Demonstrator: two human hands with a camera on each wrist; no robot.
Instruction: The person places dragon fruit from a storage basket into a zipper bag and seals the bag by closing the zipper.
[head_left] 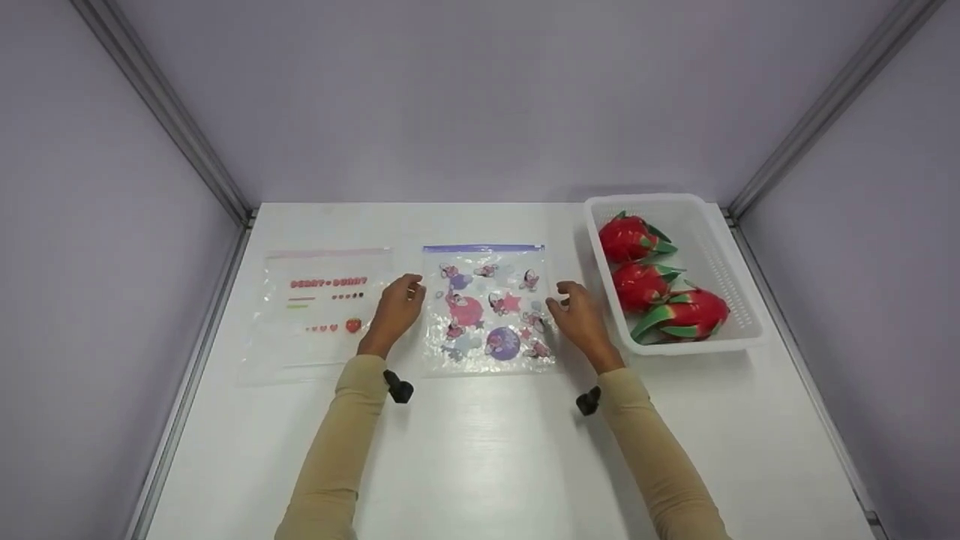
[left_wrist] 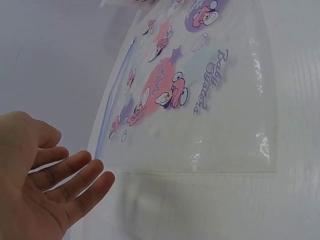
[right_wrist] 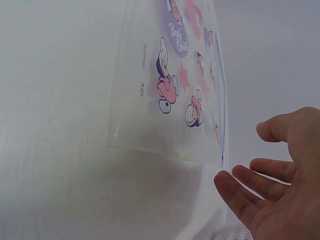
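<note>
On the white table [head_left: 480, 450], between grey side walls with metal corner rails, I see everything laid out in a row. Largest is the white basket [head_left: 739, 330] at the right, holding three red dragon fruits [head_left: 637, 285] close together. Next, at the left, lies a clear strawberry-print bag [head_left: 319, 315], flat, its far edge pink. In the middle lies the cartoon-print zip bag [head_left: 487, 311], flat too, with its purple zip strip at the far edge, well apart from the basket wall.

My left hand [head_left: 397, 307] sits just beside the middle bag's left edge, fingers relaxed and spread, holding nothing; the left wrist view shows the fingertips [left_wrist: 95, 172] near the zip corner, and I cannot tell whether they touch it. My right hand [head_left: 577, 311] is at the bag's right edge, likewise loose and empty.

I judge this to be the approach to the bag, before any grasp. The next move calls for pinching the thin film at the zip end from both sides. Room is tight on the right by the basket; the near table is free.
</note>
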